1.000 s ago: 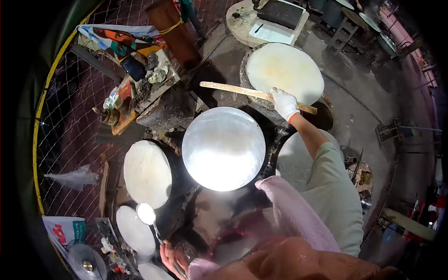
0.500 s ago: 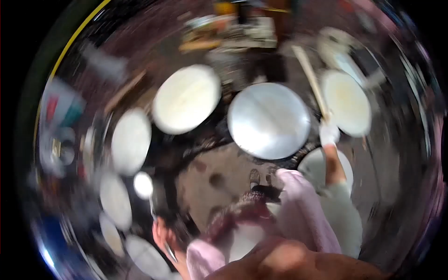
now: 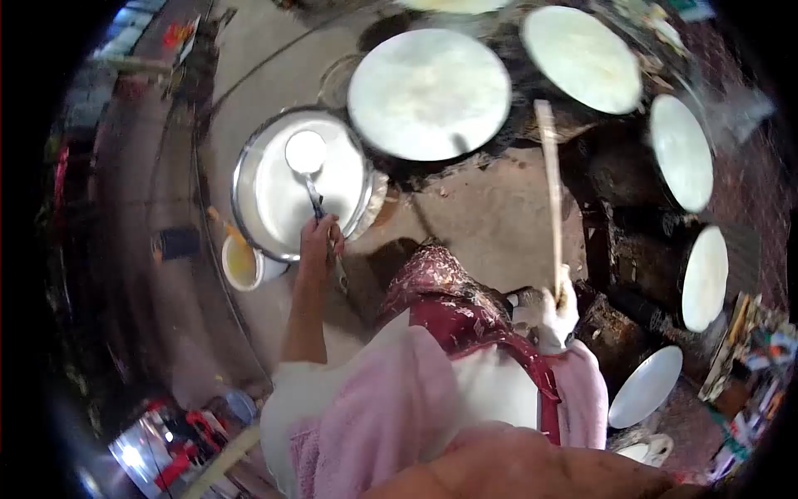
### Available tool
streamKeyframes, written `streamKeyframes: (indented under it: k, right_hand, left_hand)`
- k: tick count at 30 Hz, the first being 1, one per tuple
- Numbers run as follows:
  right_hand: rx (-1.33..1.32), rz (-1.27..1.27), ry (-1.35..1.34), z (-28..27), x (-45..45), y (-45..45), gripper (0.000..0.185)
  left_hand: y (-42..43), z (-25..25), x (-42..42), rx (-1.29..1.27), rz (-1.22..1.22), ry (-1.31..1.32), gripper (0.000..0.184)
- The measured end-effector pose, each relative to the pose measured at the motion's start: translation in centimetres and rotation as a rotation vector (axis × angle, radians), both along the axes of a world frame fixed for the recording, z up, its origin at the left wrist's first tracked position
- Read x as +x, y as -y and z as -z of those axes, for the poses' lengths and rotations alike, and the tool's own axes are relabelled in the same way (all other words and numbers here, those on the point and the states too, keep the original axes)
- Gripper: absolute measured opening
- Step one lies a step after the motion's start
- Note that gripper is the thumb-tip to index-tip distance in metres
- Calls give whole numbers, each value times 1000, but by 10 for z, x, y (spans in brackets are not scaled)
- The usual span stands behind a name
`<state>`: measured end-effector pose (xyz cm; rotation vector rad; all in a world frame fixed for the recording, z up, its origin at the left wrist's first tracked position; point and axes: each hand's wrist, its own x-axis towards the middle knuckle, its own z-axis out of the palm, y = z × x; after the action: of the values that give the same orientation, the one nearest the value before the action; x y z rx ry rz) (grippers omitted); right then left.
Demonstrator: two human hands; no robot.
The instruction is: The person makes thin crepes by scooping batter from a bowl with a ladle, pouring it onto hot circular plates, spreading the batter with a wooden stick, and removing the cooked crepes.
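Observation:
My left hand (image 3: 320, 237) is closed around the handle of a ladle (image 3: 306, 154). The ladle's round white-coated bowl is over a large metal pot (image 3: 241, 170) of white liquid; whether it touches the liquid I cannot tell. White-gloved, my right hand (image 3: 555, 312) grips the lower end of a long flat wooden stick (image 3: 549, 183), which points away from me. Beyond the pot lies a big round pan (image 3: 428, 96) covered with a pale layer. Farther right sits another pale-covered pan (image 3: 582, 60).
More pale round pans (image 3: 682, 154) curve down my right side on dark drum-like stands. Beside the pot is a small white bucket (image 3: 241, 264) with yellowish contents and a handle sticking out. Colourful clutter (image 3: 769, 358) lies at far right. A pink towel (image 3: 378, 399) hangs over my shoulders.
My view has swung left, bringing the pot into sight and shifting the pans rightward. The ladle is now above the pot. Both hands still hold their tools.

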<state>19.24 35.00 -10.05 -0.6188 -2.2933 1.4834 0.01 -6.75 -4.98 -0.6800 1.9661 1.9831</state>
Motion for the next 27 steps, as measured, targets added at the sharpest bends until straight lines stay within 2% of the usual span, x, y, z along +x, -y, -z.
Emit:
streamKeyframes:
  k: [1,2,4,5,6,7,8,10,11,13,16,19,20,21,23,24,25,27]
  right_hand:
    - [118,-63,191,-9,-27,25,48]
    - [61,-133,270,-12,-45,40,48]
    - [71,-236,395,-6,-58,75,46]
    - [161,-307,407,4,-56,83,46]
    - [33,-268,345,16,-54,93,46]
    - [-101,-228,290,20,-49,95,46]
    - [72,-301,306,31,-44,90,48]
    - [13,-292,477,16,-58,104,49]
    - [-18,-284,560,11,-64,111,50]
    - [-44,-262,541,23,-62,115,49]
    - [-32,-229,478,38,-59,125,52]
    - [137,-376,494,48,-57,129,57]
    - [20,-370,491,63,-49,130,61]
    - [17,-394,608,57,-54,139,59]
    - [119,-518,814,33,-69,162,57]
    - [44,-560,733,76,-46,160,58]
    - [85,-570,798,71,-48,172,48]
    - [-65,-608,1063,76,-42,190,48]
  left_hand:
    - [32,33,-17,-107,24,0,22]
    - [69,68,-31,-452,164,117,15]
    - [127,141,-39,-977,491,-46,14]
    - [132,133,-49,-1235,664,-139,15]
    - [126,129,-63,-1193,752,119,19]
    - [126,143,-74,-1195,811,119,21]
    - [118,136,-91,-1178,854,123,23]
    - [125,171,-126,-1120,740,149,26]
    - [126,177,-142,-1185,783,142,27]
    - [128,178,-151,-1152,816,158,30]
    - [164,261,-141,-1066,982,139,35]
    - [158,267,-97,-481,660,418,36]
    - [148,259,-75,-223,470,455,35]
    - [136,250,-52,31,275,481,35]
    - [119,240,-17,338,117,552,32]
    - [109,241,2,456,41,535,33]
    - [98,243,21,574,-35,512,34]
    - [75,232,50,751,-139,421,35]
